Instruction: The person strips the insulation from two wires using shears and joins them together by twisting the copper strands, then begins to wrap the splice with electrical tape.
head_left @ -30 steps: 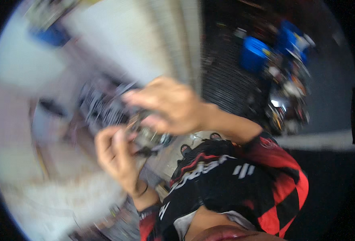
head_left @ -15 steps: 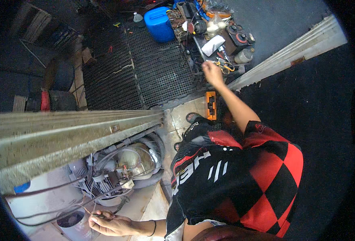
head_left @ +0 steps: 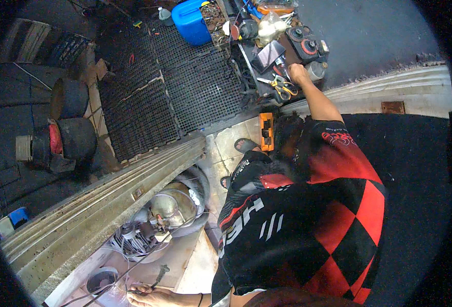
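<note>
At the upper right, my right hand (head_left: 298,74) reaches in among tools on a cluttered work surface, its fingers curled down. What they grip, if anything, is hidden. Just left of it lie yellow-handled scissors (head_left: 283,91) and a slim tool with dark and red parts (head_left: 281,66). A cloudy jar (head_left: 316,70) stands at the hand's right side. Low on the left, my left hand (head_left: 147,297) is closed around a small dark object (head_left: 140,289) whose kind I cannot make out. Below that hand's level, a white bucket (head_left: 103,281) and loose cables are close by.
A motor and tank unit (head_left: 172,204) stands behind a long pale metal rail (head_left: 108,199). An orange box (head_left: 266,132) lies by my sandalled foot. Beyond are black grid mats (head_left: 200,84), a blue jerrycan (head_left: 191,21) and a dark case with round knobs (head_left: 306,43).
My right hand has moved right, away from beside the scissors to near the jar. My left hand keeps its small dark object and appears lower in view. The whole view has shifted.
</note>
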`<control>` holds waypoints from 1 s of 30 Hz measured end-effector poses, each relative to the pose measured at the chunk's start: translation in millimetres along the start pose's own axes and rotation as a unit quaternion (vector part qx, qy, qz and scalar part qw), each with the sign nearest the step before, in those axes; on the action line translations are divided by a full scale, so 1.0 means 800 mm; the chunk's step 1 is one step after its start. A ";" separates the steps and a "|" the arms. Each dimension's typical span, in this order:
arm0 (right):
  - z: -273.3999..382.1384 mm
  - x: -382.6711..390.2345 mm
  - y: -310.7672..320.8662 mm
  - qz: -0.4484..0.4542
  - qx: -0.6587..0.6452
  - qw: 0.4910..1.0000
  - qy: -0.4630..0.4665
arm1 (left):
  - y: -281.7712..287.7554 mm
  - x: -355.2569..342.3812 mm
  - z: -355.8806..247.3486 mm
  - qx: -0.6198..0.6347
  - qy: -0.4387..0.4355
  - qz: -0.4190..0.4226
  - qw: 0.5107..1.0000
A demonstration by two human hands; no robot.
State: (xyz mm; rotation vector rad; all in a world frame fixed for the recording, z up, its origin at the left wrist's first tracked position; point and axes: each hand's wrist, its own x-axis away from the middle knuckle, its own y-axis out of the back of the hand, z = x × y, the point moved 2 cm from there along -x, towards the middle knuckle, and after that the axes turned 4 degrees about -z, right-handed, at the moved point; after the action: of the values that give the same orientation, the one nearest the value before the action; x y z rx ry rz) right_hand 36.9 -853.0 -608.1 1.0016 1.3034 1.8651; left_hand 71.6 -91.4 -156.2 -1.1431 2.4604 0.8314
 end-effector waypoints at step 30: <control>0.144 0.076 0.106 -0.162 -0.348 0.893 0.236 | 0.020 0.056 -0.038 0.250 0.060 -0.048 0.965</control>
State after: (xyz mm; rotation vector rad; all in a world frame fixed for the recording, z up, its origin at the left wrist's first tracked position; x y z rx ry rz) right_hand 99.3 -774.9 -488.8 -0.0482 0.8366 2.1185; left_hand 29.9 -128.7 -148.8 -1.1281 2.4755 0.0946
